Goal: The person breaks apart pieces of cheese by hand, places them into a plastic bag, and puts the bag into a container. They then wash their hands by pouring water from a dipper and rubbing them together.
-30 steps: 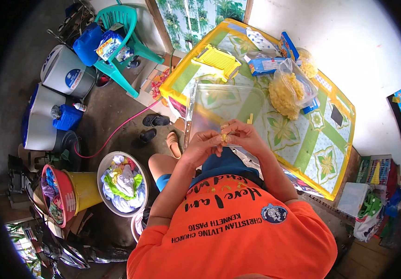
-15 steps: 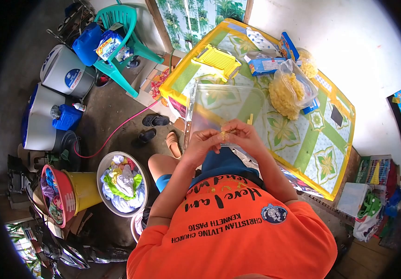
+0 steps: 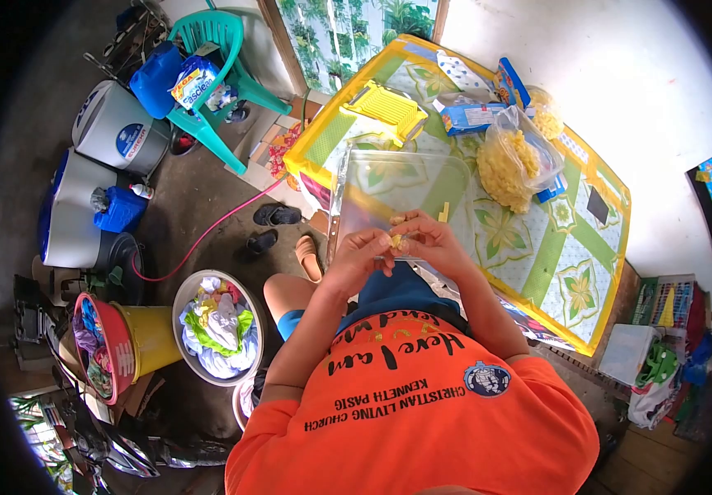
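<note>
Over the near edge of a clear plastic tub (image 3: pixel 410 157), my two hands meet at the fingertips. My left hand (image 3: pixel 359 257) pinches a small yellowish piece (image 3: pixel 396 241); its exact kind is too small to make out. My right hand (image 3: pixel 434 244) is closed with its thumb and fingers against the same piece, and a bit of yellow also shows by its fingertips. On the tub's right side is a little yellow strip (image 3: pixel 445 212). A clear plastic bag of yellow pieces (image 3: pixel 504 169) lies to the right of the tub.
The table (image 3: pixel 500 235) has a patterned cover with yellow edging. A yellow ridged rack (image 3: pixel 385 111) and a blue box (image 3: pixel 471 118) are farther back. On the floor at left stand a basin of clothes (image 3: pixel 217 375), a pink hose (image 3: pixel 199 247) and a green chair (image 3: pixel 224 124).
My right fingers have shifted slightly around the small yellowish piece, and more yellow shows between the fingertips. My left hand stays nearly in place.
</note>
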Motion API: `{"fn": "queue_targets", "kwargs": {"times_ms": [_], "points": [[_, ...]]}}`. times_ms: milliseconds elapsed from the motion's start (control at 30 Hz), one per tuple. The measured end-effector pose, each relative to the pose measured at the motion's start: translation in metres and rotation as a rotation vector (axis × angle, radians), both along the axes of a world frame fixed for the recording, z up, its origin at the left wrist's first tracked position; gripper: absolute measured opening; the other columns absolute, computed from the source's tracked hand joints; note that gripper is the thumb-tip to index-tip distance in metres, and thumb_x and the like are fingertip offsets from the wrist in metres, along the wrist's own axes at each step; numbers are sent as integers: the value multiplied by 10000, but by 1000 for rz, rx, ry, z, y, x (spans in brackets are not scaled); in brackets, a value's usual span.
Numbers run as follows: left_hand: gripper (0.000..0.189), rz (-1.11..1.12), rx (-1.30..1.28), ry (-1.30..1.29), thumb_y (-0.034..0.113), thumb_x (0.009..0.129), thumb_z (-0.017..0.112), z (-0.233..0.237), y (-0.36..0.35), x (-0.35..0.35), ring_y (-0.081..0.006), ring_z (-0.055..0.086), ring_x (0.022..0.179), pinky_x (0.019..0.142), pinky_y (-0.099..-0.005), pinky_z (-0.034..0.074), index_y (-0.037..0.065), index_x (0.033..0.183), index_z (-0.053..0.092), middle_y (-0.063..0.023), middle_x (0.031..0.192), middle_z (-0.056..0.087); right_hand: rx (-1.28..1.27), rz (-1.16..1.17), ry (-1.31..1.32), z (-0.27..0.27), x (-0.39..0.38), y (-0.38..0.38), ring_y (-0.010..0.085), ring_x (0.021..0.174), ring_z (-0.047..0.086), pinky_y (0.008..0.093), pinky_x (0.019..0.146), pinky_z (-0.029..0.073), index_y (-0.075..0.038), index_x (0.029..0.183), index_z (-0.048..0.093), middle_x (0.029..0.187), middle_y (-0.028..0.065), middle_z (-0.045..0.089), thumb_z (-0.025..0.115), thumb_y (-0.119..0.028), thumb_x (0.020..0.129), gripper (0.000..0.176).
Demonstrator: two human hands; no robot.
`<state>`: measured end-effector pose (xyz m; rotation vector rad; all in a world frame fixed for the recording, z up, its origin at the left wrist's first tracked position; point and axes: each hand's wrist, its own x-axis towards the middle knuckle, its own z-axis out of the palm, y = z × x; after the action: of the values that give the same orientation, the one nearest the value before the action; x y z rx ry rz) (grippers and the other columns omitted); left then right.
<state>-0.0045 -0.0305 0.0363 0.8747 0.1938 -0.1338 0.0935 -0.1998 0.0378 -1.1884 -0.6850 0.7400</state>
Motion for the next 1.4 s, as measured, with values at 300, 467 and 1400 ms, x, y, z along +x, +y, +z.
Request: {"fn": "queue_targets", "kwargs": {"times_ms": [300,467,1400], "points": [[185,-23,34,16,168,911,592,-4,3,2,-164,605,675,594,-298,498,-7,956,632,-93,818,640,10,-26,-25,-1,1,0,173,1046,552,300,831,501,-52,1071,644,1192,96,514,647,-89,870,204],[186,16,267,11,166,910,599,10,1,1,-127,588,668,600,-267,486,-12,926,651,-61,760,629,43,-43,2,-10,3,0,160,1036,555,303,839,502,-44,1081,634,1152,71,530,636,-79,875,209],[122,278,994,-402,60,867,616,19,-14,-2,-149,566,648,588,-256,460,-5,956,669,-78,786,625,85,-58,241,-4,-3,0,85,931,556,248,789,446,-38,1096,626,1049,6,618,655,-132,867,249]]}}
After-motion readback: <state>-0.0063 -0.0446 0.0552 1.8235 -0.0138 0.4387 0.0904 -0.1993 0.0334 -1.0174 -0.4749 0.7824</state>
